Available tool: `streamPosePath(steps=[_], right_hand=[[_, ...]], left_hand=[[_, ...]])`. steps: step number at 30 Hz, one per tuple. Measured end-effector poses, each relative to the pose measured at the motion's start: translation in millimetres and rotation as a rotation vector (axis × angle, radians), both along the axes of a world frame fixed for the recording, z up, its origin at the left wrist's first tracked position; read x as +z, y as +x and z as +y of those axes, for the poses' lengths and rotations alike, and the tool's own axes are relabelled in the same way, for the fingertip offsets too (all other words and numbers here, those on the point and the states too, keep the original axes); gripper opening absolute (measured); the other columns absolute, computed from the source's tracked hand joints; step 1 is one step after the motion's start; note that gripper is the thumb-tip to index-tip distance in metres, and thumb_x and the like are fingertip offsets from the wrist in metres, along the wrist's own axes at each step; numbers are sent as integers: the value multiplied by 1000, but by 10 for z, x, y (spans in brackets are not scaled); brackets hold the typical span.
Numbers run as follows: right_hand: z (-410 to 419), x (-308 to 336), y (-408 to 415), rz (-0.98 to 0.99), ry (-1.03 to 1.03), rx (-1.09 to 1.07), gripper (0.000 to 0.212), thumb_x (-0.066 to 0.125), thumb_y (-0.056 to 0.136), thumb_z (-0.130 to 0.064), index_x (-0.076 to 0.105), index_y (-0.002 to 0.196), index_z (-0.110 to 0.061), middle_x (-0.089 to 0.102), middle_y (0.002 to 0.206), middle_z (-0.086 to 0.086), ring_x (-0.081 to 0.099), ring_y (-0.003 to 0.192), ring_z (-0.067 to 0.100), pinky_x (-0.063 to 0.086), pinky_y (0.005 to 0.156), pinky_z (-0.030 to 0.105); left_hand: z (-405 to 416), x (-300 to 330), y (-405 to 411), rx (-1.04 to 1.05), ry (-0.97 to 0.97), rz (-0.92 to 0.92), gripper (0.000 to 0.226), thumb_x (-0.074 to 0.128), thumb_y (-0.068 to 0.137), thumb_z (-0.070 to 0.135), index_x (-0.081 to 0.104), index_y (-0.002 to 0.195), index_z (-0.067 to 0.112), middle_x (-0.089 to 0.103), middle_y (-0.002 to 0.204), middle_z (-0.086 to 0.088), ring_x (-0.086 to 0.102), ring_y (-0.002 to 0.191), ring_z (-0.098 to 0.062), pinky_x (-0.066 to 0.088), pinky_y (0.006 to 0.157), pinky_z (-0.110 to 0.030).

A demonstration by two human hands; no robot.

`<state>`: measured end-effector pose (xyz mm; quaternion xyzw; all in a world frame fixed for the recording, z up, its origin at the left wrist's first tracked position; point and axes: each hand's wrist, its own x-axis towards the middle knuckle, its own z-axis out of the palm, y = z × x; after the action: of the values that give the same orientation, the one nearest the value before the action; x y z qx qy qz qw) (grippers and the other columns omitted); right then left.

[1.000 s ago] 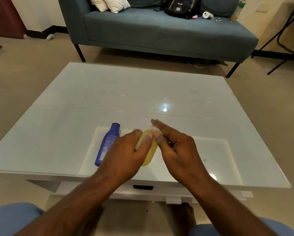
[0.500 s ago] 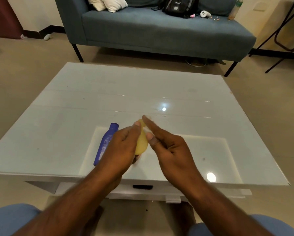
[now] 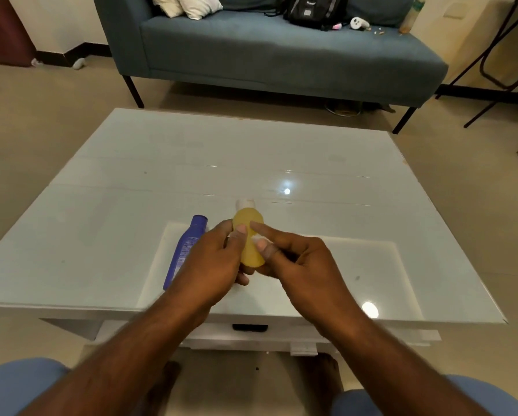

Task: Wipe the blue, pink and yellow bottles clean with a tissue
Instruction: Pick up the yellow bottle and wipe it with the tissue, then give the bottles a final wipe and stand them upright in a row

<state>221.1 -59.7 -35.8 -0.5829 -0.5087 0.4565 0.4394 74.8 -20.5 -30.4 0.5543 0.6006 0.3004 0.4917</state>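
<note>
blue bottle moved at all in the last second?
No. The blue bottle lies in the same spot on the table, beside the left hand, along the left edge of the lighter panel under the glass, as before.

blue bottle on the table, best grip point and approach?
Probably the mid-body of the blue bottle, from above, fingers across its width. It lies flat on the table, cap pointing away, left side clear; the left hand covers its right side.

This is a home living room, as shown by a blue-grey sofa (image 3: 281, 52) with pale cushions (image 3: 188, 6) and a black backpack (image 3: 314, 9) on it, set behind a low white glass-topped coffee table (image 3: 191, 163) on a beige tiled floor (image 3: 35, 121).
</note>
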Motion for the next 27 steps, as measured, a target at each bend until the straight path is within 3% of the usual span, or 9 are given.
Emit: streamPosePath(steps=[2,6,8,17,21,27], right_hand=[[69,-11,117,-34,-38,-69,32,68,101,-36,74,132,-33,76,129,-13,75,110,3,61,103,35],[202,-96,370,-260,-142,-148,33,70,101,-33,74,133,-24,77,127,-5,75,112,15,60,105,42],[217,-153,416,-387,-207,-142,34,69,102,-33,73,135,-25,74,133,2,73,118,21,56,111,43],[230,-82,394,-929,-284,32,34,55,108,-44,67,139,-39,70,140,-2,65,126,24,50,100,33],[242,-18,455,-999,-263,4,33,58,107,-40,70,137,-34,73,134,-2,67,123,22,52,98,31],[121,-57,515,-1333,-369,122,27,60,104,-25,72,128,-27,70,129,0,67,120,23,52,93,31]], left_hand=[[-30,10,1,-64,-11,25,40,38,102,45,54,134,27,72,93,-1,73,80,-20,62,80,-40],[-46,41,-82,-234,262,520,36,37,104,36,51,135,25,63,122,4,65,103,-14,46,87,-19],[-6,13,-141,-269,318,642,34,41,104,32,49,136,23,61,128,5,62,105,-12,37,84,-16],[40,-41,-185,-250,314,636,45,42,103,37,39,147,27,55,139,6,59,117,-12,40,94,-21],[56,-18,-194,-274,321,667,44,44,102,35,40,145,26,54,140,4,56,121,-13,40,99,-24],[43,6,-192,-370,358,707,40,48,101,28,45,141,21,55,138,2,54,122,-14,39,103,-26]])
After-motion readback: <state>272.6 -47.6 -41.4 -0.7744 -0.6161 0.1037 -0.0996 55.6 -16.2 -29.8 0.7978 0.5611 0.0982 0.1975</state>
